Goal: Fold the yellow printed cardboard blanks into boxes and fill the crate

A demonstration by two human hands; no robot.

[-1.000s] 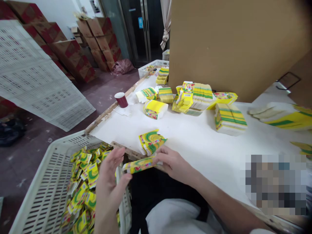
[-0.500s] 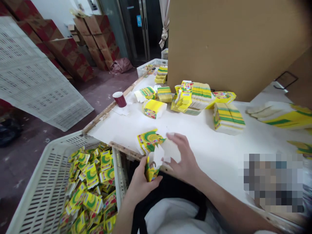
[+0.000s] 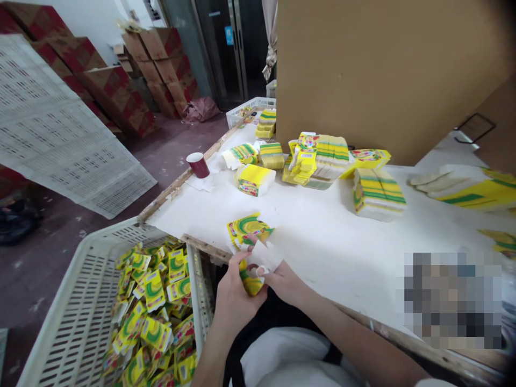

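Note:
At the table's near edge, my left hand (image 3: 237,293) is wrapped round a small yellow and green carton (image 3: 250,281). White flaps stand up at the carton's upper end. My right hand (image 3: 284,282) is closed at that end, thumb and fingers pinching the white flaps; its fingertips are partly hidden behind them. Just beyond my hands, a few flat yellow cartons (image 3: 246,228) lie on the white table (image 3: 318,242). What the held carton contains, if anything, cannot be made out.
A white plastic crate (image 3: 76,301) full of yellow cartons (image 3: 153,290) stands at left, below the table. Bundled carton blanks (image 3: 379,193) and a dark red cup (image 3: 198,165) stand on the table. A large cardboard sheet (image 3: 363,70) rises behind. Stacked boxes (image 3: 161,59) stand far left.
My right hand has come down and left from above the table to the carton's flaps, and its fingers have closed there. My left hand still grips the carton, its fingers reaching higher.

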